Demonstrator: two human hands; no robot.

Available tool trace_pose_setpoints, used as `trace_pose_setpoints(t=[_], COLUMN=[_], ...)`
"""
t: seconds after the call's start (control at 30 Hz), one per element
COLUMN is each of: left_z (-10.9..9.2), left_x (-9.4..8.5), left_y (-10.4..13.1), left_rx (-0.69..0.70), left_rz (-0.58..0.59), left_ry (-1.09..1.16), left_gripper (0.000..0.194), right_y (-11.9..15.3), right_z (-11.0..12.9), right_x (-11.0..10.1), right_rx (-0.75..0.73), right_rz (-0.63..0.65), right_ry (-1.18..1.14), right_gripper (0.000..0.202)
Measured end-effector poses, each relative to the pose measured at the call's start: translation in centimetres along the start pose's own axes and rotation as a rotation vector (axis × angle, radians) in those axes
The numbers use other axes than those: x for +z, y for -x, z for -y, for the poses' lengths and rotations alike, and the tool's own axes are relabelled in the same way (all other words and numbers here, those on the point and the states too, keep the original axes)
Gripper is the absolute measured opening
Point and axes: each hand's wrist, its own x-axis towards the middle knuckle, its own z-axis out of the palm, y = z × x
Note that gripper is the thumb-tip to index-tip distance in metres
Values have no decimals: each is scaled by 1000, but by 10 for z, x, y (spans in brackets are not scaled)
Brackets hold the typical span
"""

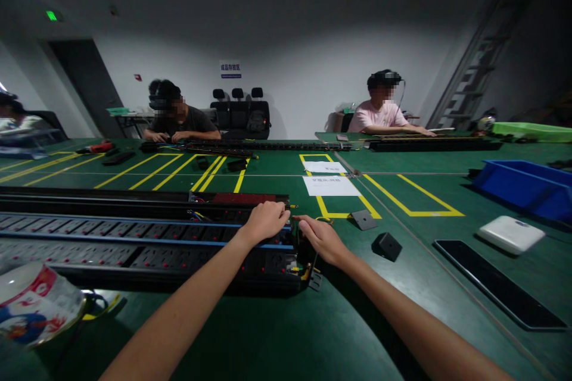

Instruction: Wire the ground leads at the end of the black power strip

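Note:
Long black power strips (pixel 179 257) with rows of sockets and red dots lie side by side in front of me. One has blue edges. My left hand (pixel 267 221) rests over the right end of the blue-edged strip, its fingers curled down around that end. Just right of it, my right hand (pixel 324 240) is closed at the strip's end, thumb and fingers together; what lies between them is hidden. Yellow and green wires (pixel 307 271) stick out below, beside a dark end bracket (pixel 315 281) near the right hand.
On the right are a black end cap (pixel 386 246), a flat plate (pixel 363 219), a phone-like black slab (pixel 496 283), a white case (pixel 510 234) and a blue bin (pixel 527 190). A roll-like printed tub (pixel 40 303) stands front left. Paper sheets (pixel 333 186) lie ahead; co-workers sit across the table.

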Motion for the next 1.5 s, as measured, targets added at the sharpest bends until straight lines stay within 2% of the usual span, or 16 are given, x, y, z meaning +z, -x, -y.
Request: trace_pose_setpoints(t=[1.5], left_z=[0], left_x=[0], left_y=[0], left_rx=[-7], left_rz=[13], left_ry=[13], left_gripper=[35], right_y=[0], right_z=[0], right_x=[0], right_rx=[1], right_rz=[-1], right_ry=[1], right_gripper=[50])
